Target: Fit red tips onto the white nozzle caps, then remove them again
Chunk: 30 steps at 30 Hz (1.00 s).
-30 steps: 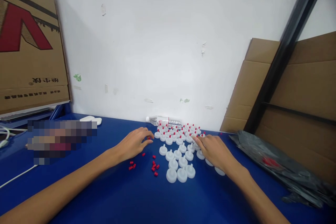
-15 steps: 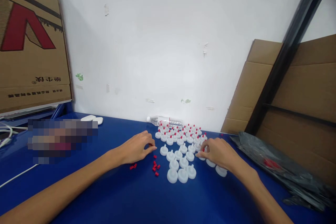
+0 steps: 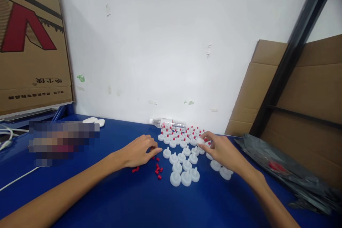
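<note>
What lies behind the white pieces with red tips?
A clear bottle with a white cap lies on its side behind the red-tipped white pieces, near the white wall. The pieces cover part of its lower edge, which cannot be seen.

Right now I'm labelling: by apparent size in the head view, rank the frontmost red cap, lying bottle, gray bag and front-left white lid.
1. Gray bag
2. Lying bottle
3. Front-left white lid
4. Frontmost red cap

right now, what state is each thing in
red caps: loose, scattered
front middle lids: spouts up, bare
back lids: mostly red-capped
bottle: on its side, capped
grey bag: crumpled
cardboard panel: standing upright
left hand: curled near caps, hold hidden
right hand: at a white lid, grip unclear
</note>
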Available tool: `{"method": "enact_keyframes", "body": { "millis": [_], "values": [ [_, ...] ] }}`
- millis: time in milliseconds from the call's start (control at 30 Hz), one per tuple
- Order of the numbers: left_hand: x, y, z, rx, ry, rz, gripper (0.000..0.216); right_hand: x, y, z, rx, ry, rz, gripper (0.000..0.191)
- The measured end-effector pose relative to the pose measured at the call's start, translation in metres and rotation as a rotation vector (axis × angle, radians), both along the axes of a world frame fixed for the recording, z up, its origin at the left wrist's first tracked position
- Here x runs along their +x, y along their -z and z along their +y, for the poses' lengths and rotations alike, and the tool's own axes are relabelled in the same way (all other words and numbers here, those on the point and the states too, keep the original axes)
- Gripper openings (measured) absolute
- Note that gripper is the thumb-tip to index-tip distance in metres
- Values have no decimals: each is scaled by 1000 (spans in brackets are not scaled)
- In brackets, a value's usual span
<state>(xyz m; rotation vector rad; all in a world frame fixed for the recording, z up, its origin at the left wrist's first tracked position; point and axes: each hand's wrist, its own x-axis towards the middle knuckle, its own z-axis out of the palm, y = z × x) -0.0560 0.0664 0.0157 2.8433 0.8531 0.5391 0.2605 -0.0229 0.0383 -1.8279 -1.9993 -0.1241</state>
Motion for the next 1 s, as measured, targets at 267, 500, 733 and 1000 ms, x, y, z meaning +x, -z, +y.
{"method": "enact_keyframes", "body": {
  "millis": [267,500,733,1000],
  "values": [
    [10,-6,-24,132,42,-109,31,-40,6,-11,204,-368,22,28],
    [24,-3,-45,252,150,-115,25,-71,17,-18,276,-589,-41,26],
    [27,-1,-45,188,169,-153,33,-72,25,-13,449,-643,-110,30],
    [32,1,-40,-287,144,-374,45,-74,15,-12,648,-671,-330,24]
  ]
}}
